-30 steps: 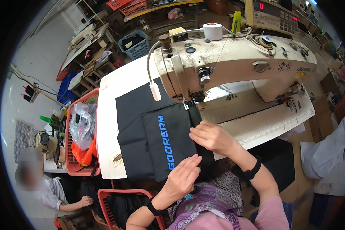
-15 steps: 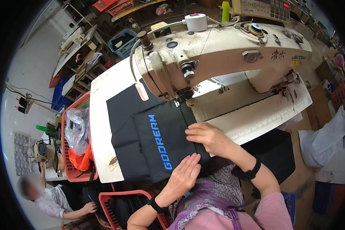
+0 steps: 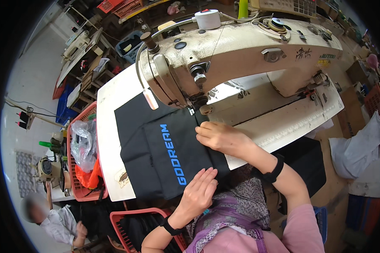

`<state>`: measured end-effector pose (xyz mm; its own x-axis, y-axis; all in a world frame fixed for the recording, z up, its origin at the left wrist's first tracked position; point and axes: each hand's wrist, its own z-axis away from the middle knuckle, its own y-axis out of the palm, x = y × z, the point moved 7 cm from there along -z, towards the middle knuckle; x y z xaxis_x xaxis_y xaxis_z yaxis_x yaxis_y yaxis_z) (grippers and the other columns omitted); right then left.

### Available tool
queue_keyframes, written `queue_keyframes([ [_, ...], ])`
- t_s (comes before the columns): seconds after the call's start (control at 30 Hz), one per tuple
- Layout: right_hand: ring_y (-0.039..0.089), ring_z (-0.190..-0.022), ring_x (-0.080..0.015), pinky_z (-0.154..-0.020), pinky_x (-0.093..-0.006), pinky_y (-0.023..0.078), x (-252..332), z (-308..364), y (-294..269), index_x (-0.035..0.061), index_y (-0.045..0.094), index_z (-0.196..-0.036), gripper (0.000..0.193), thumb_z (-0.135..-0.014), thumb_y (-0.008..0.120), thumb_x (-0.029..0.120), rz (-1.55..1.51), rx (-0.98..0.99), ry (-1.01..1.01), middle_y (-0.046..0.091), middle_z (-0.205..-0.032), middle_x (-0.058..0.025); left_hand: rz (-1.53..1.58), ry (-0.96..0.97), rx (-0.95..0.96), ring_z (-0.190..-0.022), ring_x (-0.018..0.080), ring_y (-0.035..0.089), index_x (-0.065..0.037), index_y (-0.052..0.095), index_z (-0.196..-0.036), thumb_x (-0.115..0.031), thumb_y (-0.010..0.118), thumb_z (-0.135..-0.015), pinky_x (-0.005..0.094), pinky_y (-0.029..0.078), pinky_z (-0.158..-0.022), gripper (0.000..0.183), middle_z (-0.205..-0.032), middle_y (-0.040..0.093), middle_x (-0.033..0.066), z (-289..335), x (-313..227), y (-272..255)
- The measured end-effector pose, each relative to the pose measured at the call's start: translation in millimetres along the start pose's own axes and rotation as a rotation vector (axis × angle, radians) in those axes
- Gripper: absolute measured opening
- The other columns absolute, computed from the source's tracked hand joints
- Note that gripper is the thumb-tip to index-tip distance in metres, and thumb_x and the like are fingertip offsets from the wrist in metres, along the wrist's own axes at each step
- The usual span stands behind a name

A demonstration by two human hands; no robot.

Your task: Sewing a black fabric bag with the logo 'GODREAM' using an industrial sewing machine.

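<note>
A black fabric panel with blue lettering lies on the white sewing table, its upper right edge under the presser foot of a cream sewing machine. My left hand rests flat on the panel's near edge, fingers stretched out beside the lettering. Close below the presser foot, my right hand has its bent fingers together on the panel's right edge, seemingly pinching the fabric; the thumb is hidden. A thread runs down the machine's head to the needle area, where the needle itself is too small to make out.
Left of the table stands a red basket holding plastic bags. Another red basket with black fabric is by my left forearm. More black cloth hangs at the right. A person in a light shirt sits at the lower left.
My right hand has slid up along the fabric's edge toward the presser foot, its fingers now more bent. My left hand stays nearly in place. The seated person's hand has moved left.
</note>
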<state>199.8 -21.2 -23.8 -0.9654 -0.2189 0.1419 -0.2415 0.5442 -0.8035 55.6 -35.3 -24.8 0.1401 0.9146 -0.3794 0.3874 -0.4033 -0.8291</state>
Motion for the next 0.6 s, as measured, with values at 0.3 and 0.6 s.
queue_keyframes([
  [0.3,0.060,-0.106,-0.0261,-0.090,-0.0367,0.050,20,42,-9,-0.0009,0.069,-0.088,0.021,-0.068,0.063,0.001,-0.337,0.008,0.108,0.068,-0.101,-0.0089,-0.043,0.002,0.030,-0.103,0.0332,0.067,0.003,0.060,-0.091,0.003,0.066,-0.075,0.0432,0.055,-0.090,0.017,-0.109,0.067,0.0190,4,3,10],
  [0.6,0.067,-0.083,-0.0276,-0.075,-0.0330,0.051,57,151,-7,-0.0056,0.065,-0.092,0.015,-0.081,0.069,0.004,-0.699,-0.294,1.162,0.068,-0.089,-0.0168,0.200,-0.237,-0.217,-0.089,0.0307,0.067,0.002,0.065,-0.087,0.010,0.073,-0.070,0.0352,0.055,-0.075,0.021,-0.093,0.066,0.0136,13,20,-4],
])
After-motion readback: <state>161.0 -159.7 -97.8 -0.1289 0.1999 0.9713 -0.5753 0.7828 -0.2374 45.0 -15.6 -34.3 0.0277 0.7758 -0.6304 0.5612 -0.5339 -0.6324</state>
